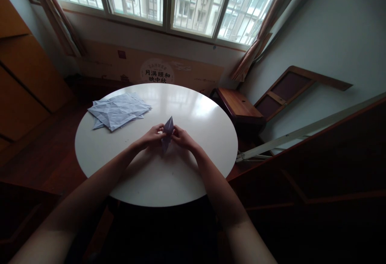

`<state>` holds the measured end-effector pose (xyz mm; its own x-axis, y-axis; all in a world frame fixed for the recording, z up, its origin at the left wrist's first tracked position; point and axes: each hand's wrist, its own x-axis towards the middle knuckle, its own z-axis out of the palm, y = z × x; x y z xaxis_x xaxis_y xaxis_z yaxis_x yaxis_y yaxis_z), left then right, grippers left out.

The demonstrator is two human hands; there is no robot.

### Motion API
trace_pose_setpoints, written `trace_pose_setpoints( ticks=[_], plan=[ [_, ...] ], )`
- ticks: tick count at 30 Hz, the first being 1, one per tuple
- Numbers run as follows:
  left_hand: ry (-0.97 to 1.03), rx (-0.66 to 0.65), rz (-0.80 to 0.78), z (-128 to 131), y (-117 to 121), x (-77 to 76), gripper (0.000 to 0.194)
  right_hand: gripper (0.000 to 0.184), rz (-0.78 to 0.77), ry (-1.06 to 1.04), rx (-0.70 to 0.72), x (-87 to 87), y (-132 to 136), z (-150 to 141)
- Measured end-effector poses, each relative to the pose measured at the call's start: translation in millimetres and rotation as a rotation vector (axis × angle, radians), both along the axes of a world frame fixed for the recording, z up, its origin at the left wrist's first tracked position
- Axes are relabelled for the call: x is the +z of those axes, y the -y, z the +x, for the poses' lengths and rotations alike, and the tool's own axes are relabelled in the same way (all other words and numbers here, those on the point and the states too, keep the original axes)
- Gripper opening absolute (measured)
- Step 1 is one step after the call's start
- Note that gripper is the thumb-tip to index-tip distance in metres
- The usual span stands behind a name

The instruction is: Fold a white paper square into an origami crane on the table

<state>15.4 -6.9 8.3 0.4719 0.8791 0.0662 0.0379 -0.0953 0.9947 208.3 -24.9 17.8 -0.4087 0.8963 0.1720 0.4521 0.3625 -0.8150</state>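
Note:
Between my two hands, over the middle of the white round table, is a folded purple-grey origami paper. It comes to a point at the top, and a narrower part reaches down toward the tabletop. My left hand pinches its left side with bent fingers. On the opposite side, my right hand grips the paper between thumb and fingers. Some fingertips are hidden behind the paper. A pile of creased, pale blue-grey paper sheets lies to the far left on the table.
Beyond the table, a long printed cardboard panel leans under the barred window. A wooden stool stands at the back right, near a wooden frame against the wall. Orange-brown cabinets are on the left.

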Motion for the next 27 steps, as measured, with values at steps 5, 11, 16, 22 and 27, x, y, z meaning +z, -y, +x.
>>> trace_pose_setpoints(
  ticks=[5,11,16,22,27],
  plan=[
    [-0.001,-0.008,0.014,-0.2,0.9,0.7,0.053,0.019,-0.01,-0.006,0.008,-0.7,-0.3,0.0],
    [0.007,0.001,0.016,0.7,2.2,3.2,0.053,0.019,-0.011,-0.002,0.003,-1.4,-0.9,0.1],
    [0.002,0.001,0.013,1.2,5.8,8.3,0.053,0.02,-0.002,0.006,0.002,0.4,-0.1,0.4],
    [-0.006,-0.003,0.024,1.2,5.5,8.1,0.055,0.019,-0.013,0.003,0.002,2.2,1.2,0.3],
    [-0.008,0.011,0.035,1.4,3.7,5.7,0.051,0.019,-0.01,0.003,0.005,1.7,0.9,0.2]
  ],
)
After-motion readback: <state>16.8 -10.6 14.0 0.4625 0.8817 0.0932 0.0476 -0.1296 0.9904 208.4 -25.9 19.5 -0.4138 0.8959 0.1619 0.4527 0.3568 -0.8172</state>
